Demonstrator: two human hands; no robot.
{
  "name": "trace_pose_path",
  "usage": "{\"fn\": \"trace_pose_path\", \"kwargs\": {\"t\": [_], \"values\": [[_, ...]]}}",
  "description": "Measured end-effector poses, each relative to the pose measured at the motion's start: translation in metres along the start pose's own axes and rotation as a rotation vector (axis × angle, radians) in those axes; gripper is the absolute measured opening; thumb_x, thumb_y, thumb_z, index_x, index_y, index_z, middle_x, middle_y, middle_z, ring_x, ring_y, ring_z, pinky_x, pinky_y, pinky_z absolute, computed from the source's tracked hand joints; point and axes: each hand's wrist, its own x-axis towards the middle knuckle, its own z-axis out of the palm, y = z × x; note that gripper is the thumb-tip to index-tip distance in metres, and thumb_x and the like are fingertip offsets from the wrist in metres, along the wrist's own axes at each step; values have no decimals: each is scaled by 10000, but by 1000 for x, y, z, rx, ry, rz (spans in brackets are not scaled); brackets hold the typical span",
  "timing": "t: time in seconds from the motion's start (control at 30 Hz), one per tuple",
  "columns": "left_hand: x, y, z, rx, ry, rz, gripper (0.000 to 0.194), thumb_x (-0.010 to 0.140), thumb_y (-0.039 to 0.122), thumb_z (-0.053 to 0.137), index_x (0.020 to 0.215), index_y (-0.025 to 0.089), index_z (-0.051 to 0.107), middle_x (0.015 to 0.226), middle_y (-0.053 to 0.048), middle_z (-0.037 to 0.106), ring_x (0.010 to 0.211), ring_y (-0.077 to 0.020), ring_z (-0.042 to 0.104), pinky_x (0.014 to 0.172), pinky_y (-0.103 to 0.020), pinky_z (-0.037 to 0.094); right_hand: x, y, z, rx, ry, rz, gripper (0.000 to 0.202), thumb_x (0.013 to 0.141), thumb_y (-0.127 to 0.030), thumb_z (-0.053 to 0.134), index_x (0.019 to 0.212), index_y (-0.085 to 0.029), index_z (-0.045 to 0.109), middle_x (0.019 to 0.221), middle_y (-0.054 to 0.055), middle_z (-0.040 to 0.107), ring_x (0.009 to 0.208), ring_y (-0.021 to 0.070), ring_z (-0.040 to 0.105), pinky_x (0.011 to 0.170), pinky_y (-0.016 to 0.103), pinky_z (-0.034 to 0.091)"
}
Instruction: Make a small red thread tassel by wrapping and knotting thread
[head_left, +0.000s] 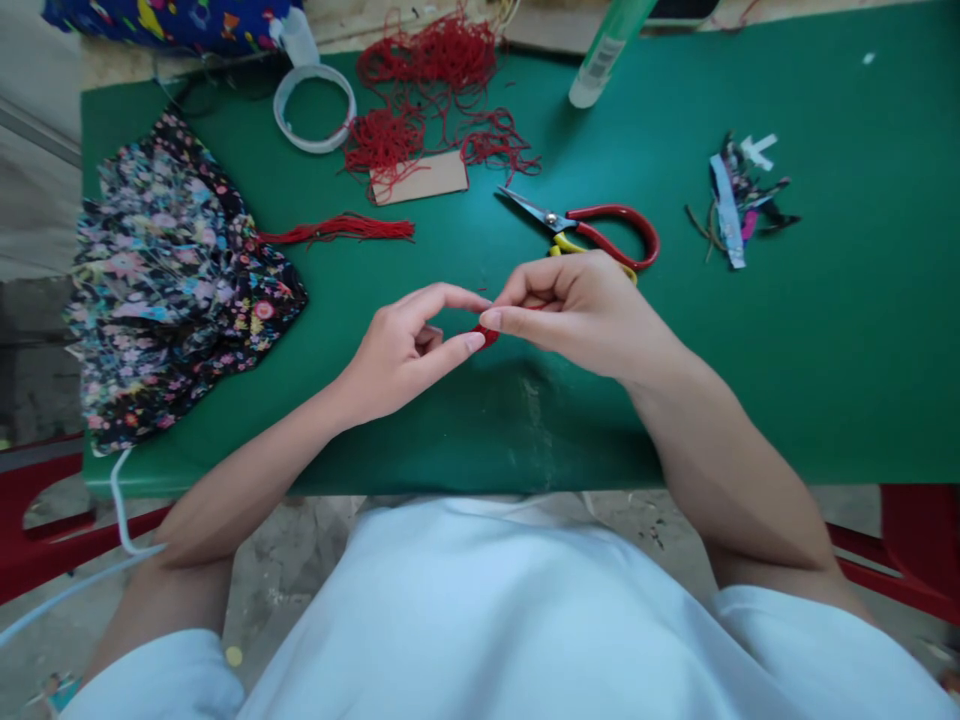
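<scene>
Over the front of the green table, my left hand (409, 345) and my right hand (566, 305) meet at their fingertips. Between them is a small bundle of red string (489, 336), mostly covered by the fingers. My left thumb and index finger pinch its left end. The right thumb and fingers close on the same red strands from the other side. Just beyond my right hand lie scissors (551, 219) with one red and one yellow handle, the yellow one partly hidden. A red tassel (352, 228) lies further left, running out from a dark floral cloth (180, 290).
Tangled red string (431, 60) lies at the back beside a beige card (420, 180). A roll of tape (315, 148) and a green bottle (609, 60) are there too. Cloth scraps (731, 205) lie right on the green table (847, 380).
</scene>
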Motion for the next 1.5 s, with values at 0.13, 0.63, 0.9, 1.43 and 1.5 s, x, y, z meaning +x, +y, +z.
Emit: {"fn": "trace_pose_path", "kwargs": {"t": [0.13, 0.63, 0.9, 1.43, 1.5], "values": [[3, -5, 5, -65, 8, -38, 212, 857, 370, 685, 936, 191, 603, 896, -13, 696, 457, -33, 484, 400, -177, 328, 0, 4, 5, -61, -20, 36, 309, 770, -409, 787, 672, -152, 643, 510, -48, 475, 473, 46, 325, 411, 237, 188], [4, 3, -7, 518, 56, 363, 32, 836, 154, 684, 861, 173, 687, 724, 58, 677, 492, -28, 469, 515, -160, 367, 4, 7, -4, -221, -209, 73, 320, 840, -417, 711, 697, -138, 648, 513, -59, 435, 477, 39, 297, 427, 246, 175], [4, 1, -9, 581, 114, 447, 61, 860, 118, 616, 893, 155, 651, 763, 34, 665, 553, -44, 490, 564, -170, 397, 2, 6, -3, -78, -218, 74, 291, 806, -410, 746, 750, -141, 652, 549, -54, 470, 487, 42, 337, 419, 223, 211], [3, 0, -6, 532, 104, 413, 105, 894, 117, 546, 937, 155, 634, 857, -6, 682, 695, -83, 622, 624, -192, 487, 0, 8, 2, -124, -149, 21, 260, 795, -380, 749, 761, -140, 653, 548, -49, 451, 507, 54, 328, 446, 224, 209], [3, 0, -6, 541, 84, 408, 121, 892, 103, 529, 947, 150, 627, 876, -18, 678, 738, -96, 631, 649, -204, 495, -1, 8, 2, -185, -135, -1, 206, 812, -318, 727, 756, -138, 645, 530, -61, 403, 505, 52, 303, 454, 226, 196]]}}
